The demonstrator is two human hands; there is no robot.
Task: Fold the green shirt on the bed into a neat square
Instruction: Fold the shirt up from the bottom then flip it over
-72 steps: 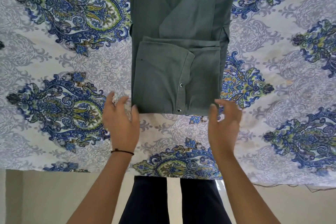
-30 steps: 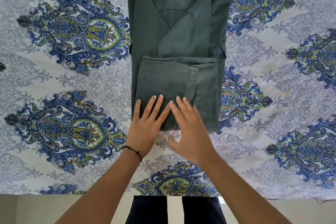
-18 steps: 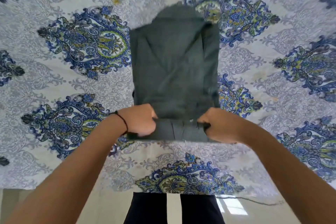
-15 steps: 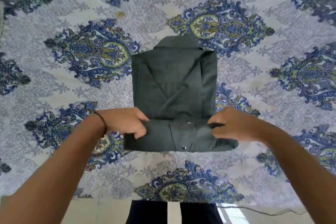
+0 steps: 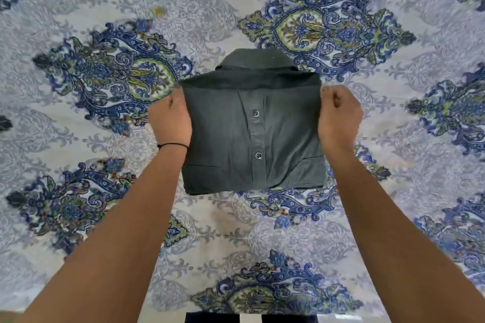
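The green shirt [image 5: 252, 136] lies on the bed as a compact, nearly square bundle, its button placket with two snaps running down the middle and the collar poking out at the far edge. My left hand [image 5: 172, 118] grips the bundle's left edge near the far corner, fingers tucked under the fabric. On the opposite side, my right hand [image 5: 338, 115] holds the right edge the same way. Both forearms reach in from the bottom of the view.
A bedsheet [image 5: 78, 139] with blue and green paisley medallions on a pale grey ground covers the whole bed. The bed's near edge runs along the bottom, with my dark trousers [image 5: 252, 318] just below it.
My hands gripped the shirt's near folded end and carried it away from me over the upper part. The long rectangle is now a square bundle, placket side up.
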